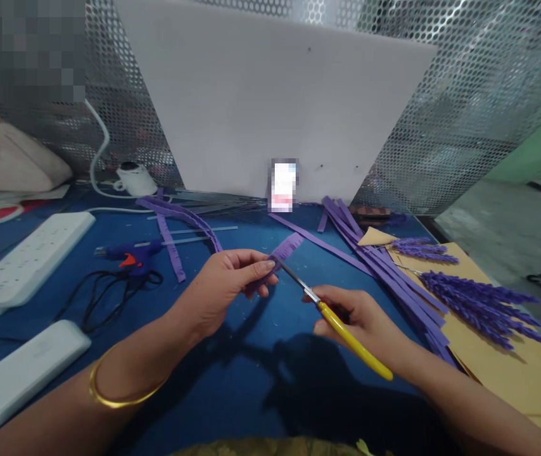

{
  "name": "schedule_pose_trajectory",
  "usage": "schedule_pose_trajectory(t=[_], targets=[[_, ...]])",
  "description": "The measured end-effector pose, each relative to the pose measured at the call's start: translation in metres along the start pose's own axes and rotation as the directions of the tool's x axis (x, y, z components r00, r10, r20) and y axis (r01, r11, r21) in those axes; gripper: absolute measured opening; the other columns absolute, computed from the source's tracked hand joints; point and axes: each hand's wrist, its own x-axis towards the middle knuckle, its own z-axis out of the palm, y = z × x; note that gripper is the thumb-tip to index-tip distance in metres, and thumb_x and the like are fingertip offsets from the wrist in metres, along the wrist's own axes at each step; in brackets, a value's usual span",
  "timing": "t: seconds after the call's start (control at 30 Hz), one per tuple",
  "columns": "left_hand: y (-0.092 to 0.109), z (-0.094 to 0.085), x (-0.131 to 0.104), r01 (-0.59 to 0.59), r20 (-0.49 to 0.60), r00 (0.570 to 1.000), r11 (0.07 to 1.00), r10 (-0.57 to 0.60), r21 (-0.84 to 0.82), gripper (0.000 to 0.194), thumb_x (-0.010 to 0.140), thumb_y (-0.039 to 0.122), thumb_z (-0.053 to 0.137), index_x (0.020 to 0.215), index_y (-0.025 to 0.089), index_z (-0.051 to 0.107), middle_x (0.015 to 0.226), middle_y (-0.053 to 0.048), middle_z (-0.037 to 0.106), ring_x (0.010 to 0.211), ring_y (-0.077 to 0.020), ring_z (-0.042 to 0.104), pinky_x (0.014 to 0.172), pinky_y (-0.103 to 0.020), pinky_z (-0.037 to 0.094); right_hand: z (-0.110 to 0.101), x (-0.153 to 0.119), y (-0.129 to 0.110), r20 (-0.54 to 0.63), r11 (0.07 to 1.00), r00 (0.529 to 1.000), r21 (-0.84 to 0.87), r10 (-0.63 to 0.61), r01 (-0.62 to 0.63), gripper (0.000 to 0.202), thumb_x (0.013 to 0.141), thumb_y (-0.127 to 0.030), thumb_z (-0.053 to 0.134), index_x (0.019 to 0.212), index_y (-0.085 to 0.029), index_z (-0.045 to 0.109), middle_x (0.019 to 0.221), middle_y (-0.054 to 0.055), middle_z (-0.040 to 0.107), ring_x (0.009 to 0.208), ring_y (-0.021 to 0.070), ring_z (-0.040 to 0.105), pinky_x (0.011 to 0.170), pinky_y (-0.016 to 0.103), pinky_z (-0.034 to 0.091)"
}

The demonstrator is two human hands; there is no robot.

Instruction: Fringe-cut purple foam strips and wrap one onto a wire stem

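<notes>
My left hand [232, 278] pinches a purple paper strip [288, 247] between thumb and fingers; its far end sticks out with a fringed edge. In my right hand [360, 316] is a pair of scissors [356, 345] with yellow handles, the fingers closed round them. The blades point up and left, their tips touching or very near the strip by my left thumb. Part of the strip is hidden inside my left fingers. Left of that hand lie fringed purple strips [170, 247], and plain purple strips [384, 278] lie in a bundle to the right.
A blue glue gun [137, 256] with a coiled black cord lies left, near white power strips [37, 256]. Purple lavender-like stems [479, 307] rest on brown paper [527, 380] at right. A lit phone [283, 185] leans on a white board [275, 95] behind.
</notes>
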Motion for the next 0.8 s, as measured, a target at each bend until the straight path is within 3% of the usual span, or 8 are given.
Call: schedule_pose_trajectory(t=[0.3, 0.37, 0.47, 0.57, 0.7, 0.8], targets=[[0.009, -0.004, -0.006, -0.127, -0.081, 0.989, 0.991, 0.124, -0.031, 0.015, 0.072, 0.03, 0.079, 0.077, 0.016, 0.073, 0.067, -0.001, 0.07, 0.053, -0.0084, 0.058, 0.054, -0.021, 0.041, -0.003, -0.006, -0.006, -0.097, 0.995, 0.995, -0.095, -0.016, 0.006, 0.038, 0.08, -0.049, 0.073, 0.104, -0.02, 0.069, 0.073, -0.003, 0.051, 0.062, 0.0113, 0.039, 0.055, 0.021, 0.037], [0.01, -0.007, -0.005, -0.176, -0.137, 0.977, 0.982, 0.165, -0.068, 0.018, 0.071, 0.03, 0.08, 0.077, 0.015, 0.073, 0.067, -0.002, 0.07, 0.053, -0.0084, 0.058, 0.053, -0.02, 0.041, -0.005, -0.01, -0.008, -0.126, 1.0, 0.992, 0.005, 0.011, -0.01, 0.039, 0.075, -0.047, 0.077, 0.102, -0.02, 0.07, 0.072, -0.003, 0.05, 0.062, 0.0112, 0.041, 0.056, 0.022, 0.038], [0.009, -0.007, -0.004, -0.183, -0.21, 0.966, 0.974, 0.151, -0.137, 0.023, 0.067, 0.029, 0.082, 0.08, 0.013, 0.072, 0.069, -0.002, 0.07, 0.054, -0.008, 0.058, 0.051, -0.019, 0.04, -0.005, -0.017, -0.006, -0.167, 0.95, 0.98, 0.308, 0.103, -0.047, 0.051, 0.069, -0.05, 0.081, 0.105, -0.016, 0.069, 0.066, -0.005, 0.048, 0.053, 0.0094, 0.041, 0.051, 0.022, 0.038], [0.008, -0.004, -0.005, -0.173, -0.225, 0.965, 0.97, 0.133, -0.168, 0.026, 0.063, 0.027, 0.083, 0.08, 0.012, 0.071, 0.07, -0.002, 0.069, 0.054, -0.0078, 0.058, 0.05, -0.018, 0.039, 0.0, -0.02, 0.005, -0.219, 0.894, 0.963, 0.445, 0.158, -0.045, 0.065, 0.078, -0.064, 0.067, 0.119, -0.014, 0.063, 0.069, -0.002, 0.054, 0.048, 0.0107, 0.047, 0.046, 0.024, 0.04], [0.005, 0.001, -0.013, -0.143, -0.217, 0.971, 0.975, 0.105, -0.168, 0.028, 0.061, 0.028, 0.084, 0.08, 0.013, 0.069, 0.071, -0.002, 0.069, 0.055, -0.0081, 0.058, 0.051, -0.019, 0.04, 0.009, -0.016, 0.022, -0.262, 0.819, 0.934, 0.572, 0.242, -0.052, 0.071, 0.088, -0.072, 0.044, 0.125, -0.013, 0.059, 0.076, 0.005, 0.063, 0.064, 0.0176, 0.064, 0.064, 0.03, 0.053], [0.001, 0.002, -0.023, -0.118, -0.215, 0.973, 0.979, 0.081, -0.169, 0.03, 0.059, 0.029, 0.084, 0.08, 0.013, 0.069, 0.072, -0.002, 0.07, 0.057, -0.0083, 0.059, 0.054, -0.02, 0.042, 0.014, -0.011, 0.025, -0.242, 0.771, 0.92, 0.63, 0.308, -0.092, 0.075, 0.092, -0.073, 0.027, 0.124, -0.013, 0.059, 0.081, 0.01, 0.068, 0.069, 0.0198, 0.067, 0.063, 0.03, 0.054]])
